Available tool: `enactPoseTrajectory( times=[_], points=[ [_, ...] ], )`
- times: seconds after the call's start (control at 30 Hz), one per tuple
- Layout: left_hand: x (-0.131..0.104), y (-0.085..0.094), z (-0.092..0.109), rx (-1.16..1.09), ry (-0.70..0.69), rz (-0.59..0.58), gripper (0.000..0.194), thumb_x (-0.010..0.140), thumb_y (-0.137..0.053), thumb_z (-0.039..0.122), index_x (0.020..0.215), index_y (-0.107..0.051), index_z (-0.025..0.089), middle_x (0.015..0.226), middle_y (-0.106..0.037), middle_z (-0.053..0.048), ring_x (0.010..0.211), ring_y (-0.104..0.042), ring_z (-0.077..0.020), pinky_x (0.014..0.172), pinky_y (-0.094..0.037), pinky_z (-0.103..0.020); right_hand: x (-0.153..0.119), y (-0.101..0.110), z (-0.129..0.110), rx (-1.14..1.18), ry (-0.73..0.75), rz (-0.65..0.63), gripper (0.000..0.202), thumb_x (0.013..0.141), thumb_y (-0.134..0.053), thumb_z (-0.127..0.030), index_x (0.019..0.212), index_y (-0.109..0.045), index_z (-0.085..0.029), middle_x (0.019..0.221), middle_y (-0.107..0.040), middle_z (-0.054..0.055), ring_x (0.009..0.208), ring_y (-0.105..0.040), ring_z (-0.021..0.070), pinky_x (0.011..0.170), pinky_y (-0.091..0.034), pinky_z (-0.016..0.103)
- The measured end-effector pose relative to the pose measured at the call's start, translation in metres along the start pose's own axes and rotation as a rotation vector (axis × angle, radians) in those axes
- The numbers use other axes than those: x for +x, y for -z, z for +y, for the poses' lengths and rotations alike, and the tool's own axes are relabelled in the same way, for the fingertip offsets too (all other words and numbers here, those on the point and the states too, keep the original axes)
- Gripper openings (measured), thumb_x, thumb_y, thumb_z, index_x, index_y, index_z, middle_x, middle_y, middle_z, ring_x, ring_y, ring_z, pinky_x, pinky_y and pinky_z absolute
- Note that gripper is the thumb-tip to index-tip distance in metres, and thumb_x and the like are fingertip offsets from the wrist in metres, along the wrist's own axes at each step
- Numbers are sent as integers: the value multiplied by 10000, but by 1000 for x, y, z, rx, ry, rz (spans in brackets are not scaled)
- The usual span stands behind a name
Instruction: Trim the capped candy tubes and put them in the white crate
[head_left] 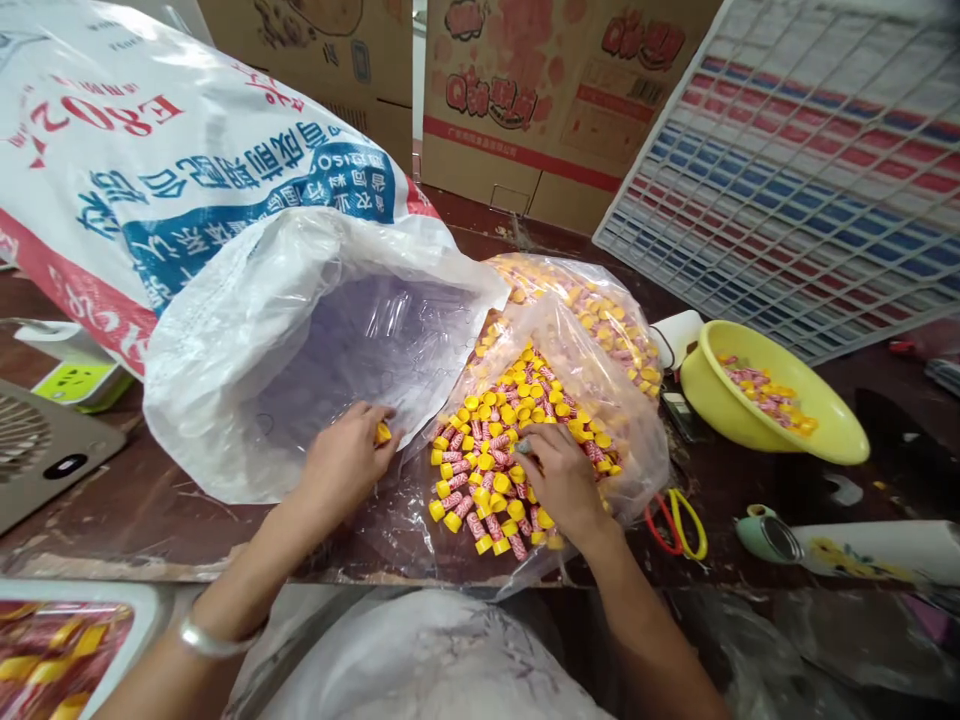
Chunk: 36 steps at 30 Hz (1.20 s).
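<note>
My left hand (349,450) is closed at the front lip of a large white woven sack (210,430) whose open mouth shows a purplish lining. A yellow cap (382,433) pokes out between its thumb and fingers; the rest of that piece is hidden. Many small red-and-white patterned tubes with yellow caps (495,480) spill from a clear plastic bag (637,470) onto the table. Over this pile my right hand (562,475) has its fingers curled together. Something small and greyish shows at its fingertips, too unclear to name.
To the right stand a yellow bowl (757,430) of similar pieces, red and yellow-handled scissors (682,525) and a floral white bottle (862,550) lying down. A fan (45,450) is at left; cartons (555,100) and a white wire rack (787,180) stand behind. A tub (146,610) sits lower left.
</note>
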<state>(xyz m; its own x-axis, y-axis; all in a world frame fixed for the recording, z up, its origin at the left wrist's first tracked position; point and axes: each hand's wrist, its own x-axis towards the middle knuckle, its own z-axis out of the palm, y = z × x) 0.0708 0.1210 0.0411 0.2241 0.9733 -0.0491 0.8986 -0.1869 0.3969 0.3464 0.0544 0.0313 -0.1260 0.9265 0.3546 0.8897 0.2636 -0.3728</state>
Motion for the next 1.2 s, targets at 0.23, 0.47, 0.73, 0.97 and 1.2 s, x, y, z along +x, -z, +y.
enactPoseTrajectory(
  times=[0.23,0.47,0.73,0.97,1.2],
  points=[
    [-50,4,22,-805,-120,-394,378,862,-635,536,1044,-745,224,1085,-754,-21,997,-654,-238,917,-444,-297,-5,4,-34,754,-170,140,199,924,-677,-292,1115,-659,-239,1059,-751,45,967,-727,205,878,-602,345],
    [-58,-8,33,-1117,-73,-500,341,856,-681,477,1006,-743,177,827,-696,-3,702,-556,-133,663,-421,-226,-1,11,-61,553,107,-58,173,954,-632,-298,1089,-675,-198,1009,-740,69,989,-706,216,893,-574,345],
    [-59,-22,38,-1468,130,-564,405,735,-791,503,868,-668,140,659,-570,27,497,-351,-57,435,-234,-184,-10,-12,-80,277,254,76,573,753,-822,-451,1173,-524,-199,1108,-663,144,1130,-621,320,983,-529,513],
    [-35,-14,37,-1156,3,-459,317,709,-781,397,878,-720,136,713,-657,-3,604,-530,-125,568,-394,-227,-11,-7,-68,243,276,-40,819,717,-826,-564,1330,-448,-173,1296,-597,184,1270,-540,353,1069,-462,535],
    [48,6,28,-153,41,89,196,803,-602,317,869,-737,191,790,-741,-120,783,-679,-291,654,-403,-313,-14,16,-13,-46,-13,28,175,1001,-536,-320,884,-591,-202,838,-643,55,807,-648,239,725,-520,351]
  ],
)
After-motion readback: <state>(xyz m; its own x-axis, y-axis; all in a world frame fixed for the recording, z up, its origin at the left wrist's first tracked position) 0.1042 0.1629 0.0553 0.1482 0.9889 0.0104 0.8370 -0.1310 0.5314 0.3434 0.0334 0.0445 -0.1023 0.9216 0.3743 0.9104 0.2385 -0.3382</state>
